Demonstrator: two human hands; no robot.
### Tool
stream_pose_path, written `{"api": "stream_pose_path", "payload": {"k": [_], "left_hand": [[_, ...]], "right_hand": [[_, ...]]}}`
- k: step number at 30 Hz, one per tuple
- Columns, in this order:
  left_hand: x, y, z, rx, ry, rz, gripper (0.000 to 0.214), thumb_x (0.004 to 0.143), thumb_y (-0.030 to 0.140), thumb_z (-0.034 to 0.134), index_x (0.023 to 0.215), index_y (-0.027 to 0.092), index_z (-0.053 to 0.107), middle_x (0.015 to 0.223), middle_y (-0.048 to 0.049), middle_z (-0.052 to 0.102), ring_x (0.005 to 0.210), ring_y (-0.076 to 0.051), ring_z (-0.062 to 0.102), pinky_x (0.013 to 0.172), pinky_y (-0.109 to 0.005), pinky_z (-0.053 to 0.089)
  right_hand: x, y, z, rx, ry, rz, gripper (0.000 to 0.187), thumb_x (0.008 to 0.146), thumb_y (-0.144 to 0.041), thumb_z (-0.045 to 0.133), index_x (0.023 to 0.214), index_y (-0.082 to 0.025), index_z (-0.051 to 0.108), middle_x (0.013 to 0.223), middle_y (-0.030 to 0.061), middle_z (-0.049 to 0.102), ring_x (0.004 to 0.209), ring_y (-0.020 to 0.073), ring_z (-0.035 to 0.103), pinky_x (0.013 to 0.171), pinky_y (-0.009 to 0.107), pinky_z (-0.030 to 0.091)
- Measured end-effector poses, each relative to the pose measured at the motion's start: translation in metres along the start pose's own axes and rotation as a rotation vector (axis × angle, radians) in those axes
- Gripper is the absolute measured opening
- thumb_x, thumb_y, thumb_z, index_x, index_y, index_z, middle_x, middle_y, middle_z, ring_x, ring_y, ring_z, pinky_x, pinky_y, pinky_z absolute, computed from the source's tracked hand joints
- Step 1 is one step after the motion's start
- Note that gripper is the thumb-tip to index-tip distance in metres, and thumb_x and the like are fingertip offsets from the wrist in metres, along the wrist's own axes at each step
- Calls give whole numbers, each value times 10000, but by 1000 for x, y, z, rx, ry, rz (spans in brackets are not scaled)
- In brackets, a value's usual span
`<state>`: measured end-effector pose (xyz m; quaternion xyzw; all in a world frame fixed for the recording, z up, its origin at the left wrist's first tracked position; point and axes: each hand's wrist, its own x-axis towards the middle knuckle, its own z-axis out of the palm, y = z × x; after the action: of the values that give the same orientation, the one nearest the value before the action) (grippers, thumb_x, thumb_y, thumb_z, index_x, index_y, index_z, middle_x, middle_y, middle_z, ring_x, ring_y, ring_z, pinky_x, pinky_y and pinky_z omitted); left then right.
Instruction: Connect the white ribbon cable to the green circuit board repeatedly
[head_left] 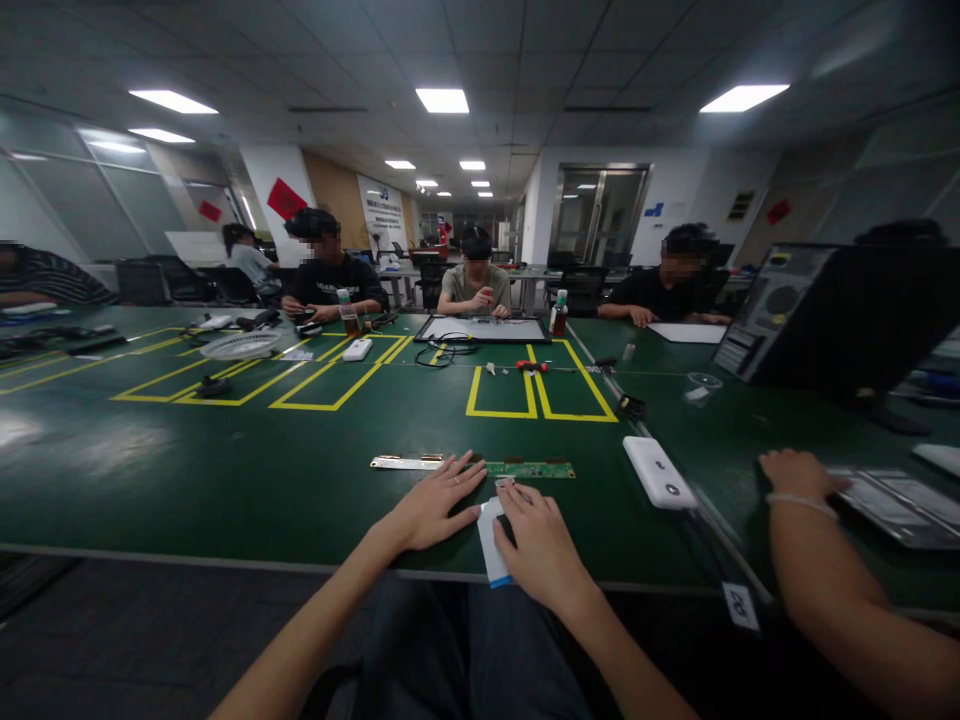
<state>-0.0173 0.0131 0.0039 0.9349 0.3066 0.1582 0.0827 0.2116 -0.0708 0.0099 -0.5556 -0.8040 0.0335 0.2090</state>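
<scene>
A long narrow circuit board, silvery on its left part and green on its right, lies across the green table in front of me. My left hand rests flat with fingers spread, its fingertips over the middle of the board. Beside it, my right hand lies palm down, fingers stretched forward and thumb apart. Under its thumb side is a white packet with a blue lower edge, close to the table's front edge. A small pale piece shows at the right fingertips; what it is I cannot make out.
A white power bank with a cable lies right of my hands. Another person's arm reaches in at the right beside metal-framed parts. Farther back are a red-handled tool, a black cable and a computer case.
</scene>
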Motion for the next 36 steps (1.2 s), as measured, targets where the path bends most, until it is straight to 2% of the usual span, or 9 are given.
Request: {"api": "stream_pose_path", "payload": {"k": [5, 9, 11, 14, 17, 19, 26, 30, 36], "left_hand": [[-2, 11, -6, -13, 6, -16, 644, 1043, 544, 453, 1621, 272, 369, 1636, -66, 432, 1538, -270, 367, 1252, -484, 329], [0, 18, -7, 15, 33, -60, 542, 1056, 493, 438, 1547, 271, 503, 1556, -62, 546, 1468, -291, 465, 1201, -513, 393], [3, 20, -5, 8, 74, -62, 504, 1060, 457, 435, 1508, 258, 555, 1517, -70, 587, 1469, -288, 462, 1200, -510, 397], [8, 20, 1, -15, 94, -22, 519, 1060, 444, 440, 1527, 235, 527, 1572, -74, 525, 1536, -269, 366, 1248, -494, 340], [10, 20, 5, -28, 23, 1, 587, 1064, 459, 437, 1598, 218, 411, 1649, -73, 405, 1569, -246, 301, 1287, -469, 275], [10, 20, 6, -35, -10, -8, 599, 1072, 462, 420, 1618, 223, 370, 1661, -67, 380, 1572, -236, 292, 1293, -457, 266], [8, 20, 3, -61, -27, -28, 560, 1094, 467, 358, 1610, 252, 387, 1661, -37, 386, 1574, -223, 287, 1297, -448, 256], [9, 19, 3, -65, -23, -17, 557, 1090, 460, 373, 1609, 258, 390, 1658, -37, 392, 1572, -233, 294, 1292, -459, 260], [9, 20, 1, -59, -26, -17, 561, 1090, 470, 371, 1609, 260, 391, 1657, -42, 392, 1572, -235, 294, 1290, -462, 262]], "right_hand": [[-7, 0, 6, 74, 84, 64, 498, 1009, -300, 496, 1489, -180, 544, 1494, 98, 586, 1367, 271, 483, 1130, 426, 414], [-9, 2, 12, 95, 122, 66, 430, 1014, -269, 468, 1395, -164, 639, 1422, 88, 645, 1361, 279, 488, 1136, 422, 435], [-9, 3, 15, 95, 148, 61, 417, 1016, -263, 459, 1365, -162, 664, 1394, 89, 665, 1382, 279, 482, 1153, 430, 427], [-10, 4, 19, 89, 195, 46, 426, 1004, -233, 469, 1379, -150, 653, 1420, 102, 648, 1394, 271, 495, 1170, 443, 412], [-9, 3, 21, 82, 209, 27, 417, 997, -218, 484, 1371, -144, 656, 1405, 109, 658, 1360, 262, 535, 1155, 440, 419], [-9, 2, 20, 70, 203, 32, 397, 998, -223, 494, 1345, -148, 671, 1362, 108, 685, 1329, 259, 556, 1139, 430, 425], [-8, 0, 15, 34, 179, 69, 408, 993, -226, 504, 1365, -153, 654, 1369, 118, 676, 1337, 262, 532, 1122, 397, 416], [-7, -1, 13, 37, 160, 76, 428, 994, -226, 500, 1389, -131, 633, 1395, 120, 659, 1345, 269, 516, 1123, 405, 410], [-7, -2, 12, 52, 150, 86, 434, 987, -221, 506, 1395, -154, 637, 1409, 115, 653, 1344, 277, 513, 1116, 416, 416]]}}
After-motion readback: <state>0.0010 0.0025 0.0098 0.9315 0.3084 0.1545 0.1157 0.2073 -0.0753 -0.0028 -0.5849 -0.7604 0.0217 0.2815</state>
